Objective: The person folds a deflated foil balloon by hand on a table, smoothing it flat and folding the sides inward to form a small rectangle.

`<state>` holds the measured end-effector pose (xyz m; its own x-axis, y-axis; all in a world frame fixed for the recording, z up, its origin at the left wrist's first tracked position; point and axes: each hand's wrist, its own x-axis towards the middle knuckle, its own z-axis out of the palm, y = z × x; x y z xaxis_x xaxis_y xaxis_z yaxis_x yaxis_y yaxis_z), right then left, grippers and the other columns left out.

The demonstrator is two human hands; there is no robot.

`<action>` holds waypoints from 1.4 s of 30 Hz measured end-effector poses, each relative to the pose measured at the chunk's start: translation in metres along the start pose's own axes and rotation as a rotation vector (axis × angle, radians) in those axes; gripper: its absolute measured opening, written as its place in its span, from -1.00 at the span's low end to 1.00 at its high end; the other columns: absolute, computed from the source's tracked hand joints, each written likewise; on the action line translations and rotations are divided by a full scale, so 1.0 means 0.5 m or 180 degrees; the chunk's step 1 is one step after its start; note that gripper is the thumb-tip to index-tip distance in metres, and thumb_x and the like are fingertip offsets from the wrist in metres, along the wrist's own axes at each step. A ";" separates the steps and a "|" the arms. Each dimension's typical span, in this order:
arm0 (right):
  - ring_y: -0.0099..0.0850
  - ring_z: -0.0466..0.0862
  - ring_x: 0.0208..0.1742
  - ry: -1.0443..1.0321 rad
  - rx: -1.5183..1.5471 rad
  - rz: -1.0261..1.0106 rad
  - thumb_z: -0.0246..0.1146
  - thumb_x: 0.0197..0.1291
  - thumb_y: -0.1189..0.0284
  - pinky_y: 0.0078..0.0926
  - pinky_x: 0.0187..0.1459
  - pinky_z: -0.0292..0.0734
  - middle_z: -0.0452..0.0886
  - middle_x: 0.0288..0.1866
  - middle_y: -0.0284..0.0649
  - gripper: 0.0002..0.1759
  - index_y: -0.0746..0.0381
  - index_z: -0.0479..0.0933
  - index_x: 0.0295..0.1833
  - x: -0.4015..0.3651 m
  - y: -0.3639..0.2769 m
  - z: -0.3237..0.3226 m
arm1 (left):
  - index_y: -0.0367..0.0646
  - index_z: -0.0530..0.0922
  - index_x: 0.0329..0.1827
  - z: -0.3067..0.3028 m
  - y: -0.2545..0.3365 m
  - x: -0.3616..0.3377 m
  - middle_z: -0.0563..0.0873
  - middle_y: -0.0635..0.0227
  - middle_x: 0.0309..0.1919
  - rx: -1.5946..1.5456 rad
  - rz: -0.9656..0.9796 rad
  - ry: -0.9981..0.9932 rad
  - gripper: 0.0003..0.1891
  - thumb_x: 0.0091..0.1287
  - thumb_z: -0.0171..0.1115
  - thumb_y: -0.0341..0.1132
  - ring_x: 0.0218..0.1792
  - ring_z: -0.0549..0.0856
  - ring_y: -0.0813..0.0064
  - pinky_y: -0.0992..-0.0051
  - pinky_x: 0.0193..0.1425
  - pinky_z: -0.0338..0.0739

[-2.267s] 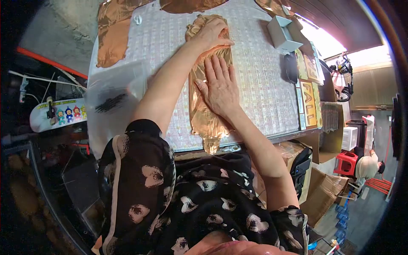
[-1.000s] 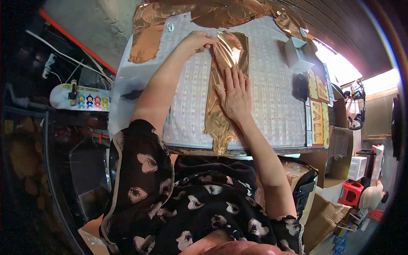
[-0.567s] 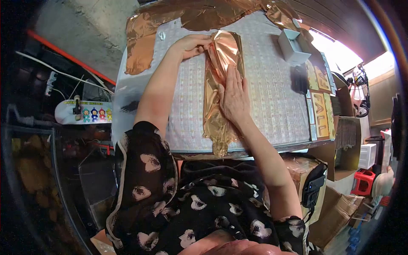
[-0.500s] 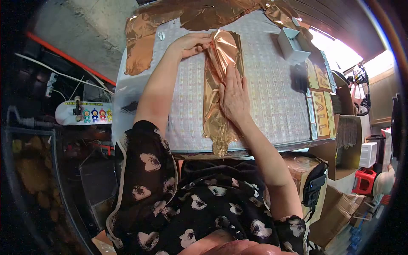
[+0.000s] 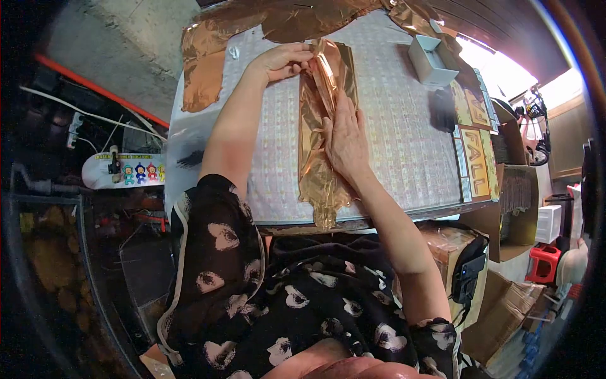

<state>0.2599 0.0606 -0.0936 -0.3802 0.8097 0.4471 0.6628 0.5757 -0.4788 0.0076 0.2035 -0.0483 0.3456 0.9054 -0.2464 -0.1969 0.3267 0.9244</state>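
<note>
A long, folded strip of shiny copper-gold foil (image 5: 312, 158) lies lengthwise on the patterned table cover (image 5: 404, 158), its narrow tail at the table's front edge. At the strip's far end, my left hand (image 5: 284, 62) pinches the foil's left edge between thumb and fingers. My right hand (image 5: 346, 140) lies flat on the middle of the strip, fingers stretched out and pointing away from me. Between the two hands the foil is creased into a raised fold.
More copper foil (image 5: 203, 76) lies along the table's left and far edges, near a small white clip (image 5: 234, 52). A white open box (image 5: 432, 62), a dark object (image 5: 443, 110) and yellow printed packs reading FALL (image 5: 475, 163) are at the right. Cardboard boxes stand beyond.
The whole view has shifted slightly. Both hands keep nearly the same places on the foil, and the fold between them looks a little narrower.
</note>
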 end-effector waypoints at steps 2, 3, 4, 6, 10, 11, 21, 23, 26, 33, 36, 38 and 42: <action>-0.03 0.23 0.65 -0.0032 0.0026 0.0004 0.01 0.58 0.35 0.01 0.62 0.05 0.24 0.63 0.15 -0.26 0.41 -0.08 0.69 0.003 0.001 0.001 | -0.15 0.59 0.21 0.001 0.003 -0.004 0.68 0.53 -0.25 0.0028 -0.0016 0.0109 -0.73 0.49 0.32 -0.41 -0.37 0.59 0.80 0.81 -0.45 0.37; -0.03 0.23 0.65 -0.0035 0.0029 0.0006 0.01 0.58 0.35 0.01 0.62 0.05 0.24 0.63 0.15 -0.26 0.41 -0.08 0.69 0.005 0.000 -0.001 | -0.14 0.59 0.21 0.000 0.005 -0.004 0.68 0.52 -0.24 0.0153 -0.0028 0.0115 -0.73 0.49 0.32 -0.41 -0.37 0.59 0.81 0.81 -0.45 0.37; -0.03 0.22 0.66 -0.0019 0.0129 -0.0020 0.02 0.58 0.37 0.01 0.62 0.04 0.23 0.63 0.15 -0.26 0.40 -0.09 0.69 0.007 -0.001 -0.004 | -0.13 0.59 0.22 0.000 0.005 -0.005 0.69 0.51 -0.23 0.0276 -0.0040 0.0120 -0.72 0.49 0.32 -0.41 -0.37 0.59 0.81 0.81 -0.45 0.37; -0.03 0.21 0.67 -0.0004 0.0227 -0.0050 0.02 0.57 0.40 0.01 0.62 0.03 0.23 0.63 0.15 -0.25 0.40 -0.11 0.69 0.009 -0.004 -0.010 | -0.12 0.59 0.23 -0.005 0.007 0.000 0.70 0.49 -0.22 0.0225 -0.0026 0.0019 -0.72 0.50 0.31 -0.41 -0.37 0.59 0.81 0.82 -0.44 0.38; -0.04 0.20 0.68 -0.0100 0.0072 0.0005 0.03 0.55 0.43 0.02 0.63 0.03 0.22 0.64 0.16 -0.24 0.40 -0.13 0.70 0.003 0.001 -0.002 | -0.13 0.58 0.27 -0.001 0.000 0.013 0.71 0.47 -0.19 0.0105 -0.0001 -0.0028 -0.70 0.52 0.27 -0.42 -0.37 0.59 0.81 0.82 -0.41 0.44; -0.03 0.20 0.68 -0.0098 0.0052 0.0031 0.03 0.54 0.43 0.03 0.63 0.02 0.22 0.64 0.16 -0.23 0.40 -0.13 0.70 0.003 0.000 -0.001 | -0.13 0.58 0.27 -0.002 -0.002 0.016 0.71 0.47 -0.19 0.0103 0.0002 -0.0026 -0.70 0.52 0.27 -0.42 -0.37 0.59 0.81 0.82 -0.41 0.44; -0.02 0.19 0.69 -0.0164 0.0100 0.0082 0.03 0.48 0.52 0.05 0.64 0.01 0.22 0.64 0.17 -0.22 0.39 -0.12 0.70 0.005 0.001 -0.003 | -0.14 0.56 0.32 0.016 -0.010 0.024 0.72 0.48 -0.09 -0.0483 0.0239 -0.0183 -0.68 0.56 0.23 -0.39 -0.27 0.63 0.75 0.75 -0.24 0.53; -0.03 0.18 0.69 -0.0101 0.0247 0.0056 0.04 0.40 0.60 0.06 0.64 -0.01 0.22 0.65 0.15 -0.18 0.37 -0.11 0.70 0.005 -0.003 -0.009 | -0.14 0.54 0.34 0.017 -0.013 0.027 0.72 0.48 -0.06 -0.0516 0.0270 -0.0215 -0.66 0.55 0.26 -0.35 -0.26 0.65 0.75 0.76 -0.29 0.52; -0.03 0.17 0.70 -0.0078 0.0317 0.0070 0.06 0.32 0.65 0.08 0.65 -0.02 0.21 0.66 0.13 -0.14 0.35 -0.09 0.71 0.004 -0.003 -0.008 | -0.11 0.60 0.25 0.034 -0.002 0.022 0.71 0.53 -0.08 -0.0448 0.0256 0.0005 -0.72 0.55 0.28 -0.28 -0.19 0.63 0.72 0.62 -0.12 0.57; -0.04 0.17 0.70 -0.0275 0.0064 0.0009 0.17 0.25 0.63 0.08 0.65 -0.02 0.20 0.69 0.03 -0.06 0.29 -0.05 0.72 0.002 0.003 -0.005 | -0.11 0.63 0.23 0.078 0.016 0.026 0.75 0.49 -0.12 0.0750 0.0399 0.0934 -0.59 0.42 0.47 -0.16 -0.18 0.69 0.71 0.68 -0.14 0.58; -0.05 0.17 0.70 -0.0278 -0.0035 -0.0043 0.21 0.22 0.62 0.07 0.66 -0.02 0.19 0.70 -0.02 -0.04 0.27 -0.04 0.72 0.001 0.006 -0.001 | -0.20 0.59 0.28 0.054 0.008 0.050 0.79 0.43 -0.14 0.0760 0.0472 0.1168 -0.50 0.32 0.55 -0.33 -0.20 0.74 0.69 0.69 -0.16 0.62; -0.06 0.17 0.70 -0.0395 -0.0229 -0.0051 0.22 0.23 0.60 0.06 0.65 -0.01 0.19 0.70 -0.03 -0.03 0.25 -0.04 0.72 0.002 0.006 -0.001 | -0.26 0.56 0.31 0.040 0.006 0.057 0.80 0.33 -0.10 0.1162 0.0536 0.1428 -0.49 0.32 0.53 -0.37 -0.20 0.75 0.64 0.66 -0.15 0.64; -0.06 0.18 0.70 -0.0504 -0.0385 -0.0101 0.21 0.27 0.54 0.06 0.65 0.00 0.21 0.70 -0.05 -0.08 0.21 0.00 0.72 0.000 0.001 -0.006 | -0.41 0.53 0.31 0.016 -0.012 0.065 0.81 0.17 -0.13 0.1348 0.0771 0.1518 -0.40 0.22 0.56 -0.43 -0.21 0.80 0.45 0.49 -0.14 0.72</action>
<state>0.2622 0.0606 -0.0918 -0.4925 0.8047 0.3315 0.7179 0.5910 -0.3680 0.0273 0.2287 -0.0595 -0.1242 0.9918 -0.0297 0.1918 0.0533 0.9800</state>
